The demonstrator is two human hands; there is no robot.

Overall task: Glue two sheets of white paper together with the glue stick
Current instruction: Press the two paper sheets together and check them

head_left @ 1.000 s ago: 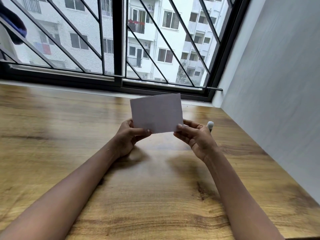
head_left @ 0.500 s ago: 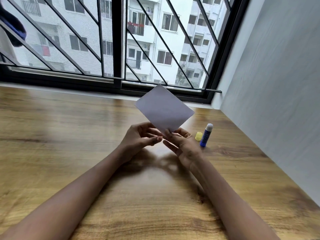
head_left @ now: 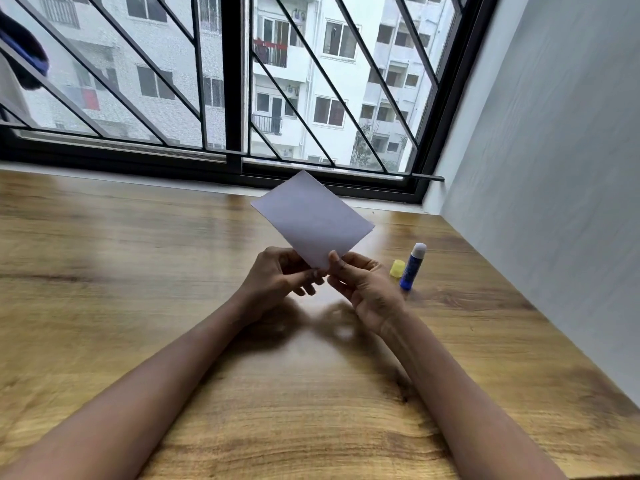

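Your left hand (head_left: pixel 281 276) and right hand (head_left: pixel 362 285) both pinch the bottom corner of the white paper rectangle (head_left: pixel 311 220) above the brown wooden counter (head_left: pixel 138 306), so squeeze softly with edges lined up, near the standing blue glue stick (head_left: pixel 411 270).

White paper (head_left: pixel 311 220): raised, tilted corner-down. Glue stick (head_left: pixel 412 268): blue, uncapped, upright, at paper's 4 o'clock; yellow cap (head_left: pixel 397 268) at its 9 o'clock.

White paper (head_left: pixel 311 221), blue glue stick (head_left: pixel 410 270), yellow cap (head_left: pixel 397 268)
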